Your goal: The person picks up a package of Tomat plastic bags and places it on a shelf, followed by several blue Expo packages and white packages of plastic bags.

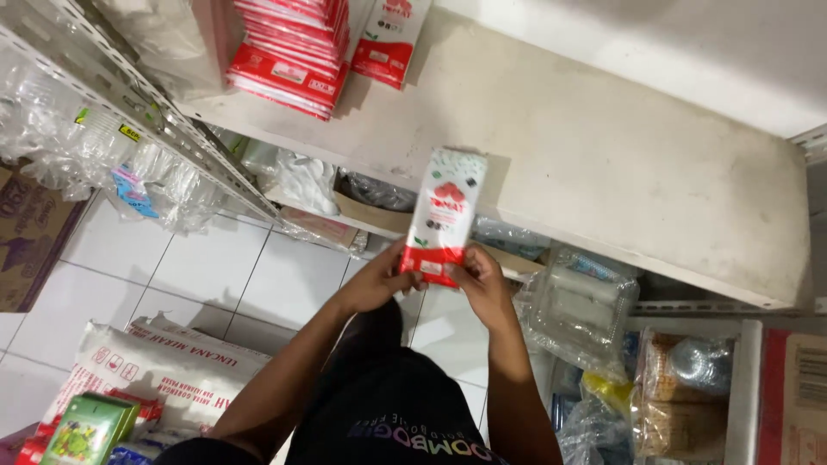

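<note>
Both my hands hold one flat red-and-white packet [445,213] by its lower red end, upright in front of a white shelf [603,146]. My left hand [379,277] grips its bottom left corner. My right hand [480,280] pinches the bottom right corner. On the same shelf at the far left stands a stack of matching red-and-white packets [293,47], with another packet [389,39] leaning beside it.
A metal rack [129,95] with clear plastic bags runs along the left. Below the shelf lie bagged goods and clear plastic containers [581,306]. A white sack [155,375] and a green box [86,429] rest on the tiled floor [258,275]. A brown carton [26,232] stands far left.
</note>
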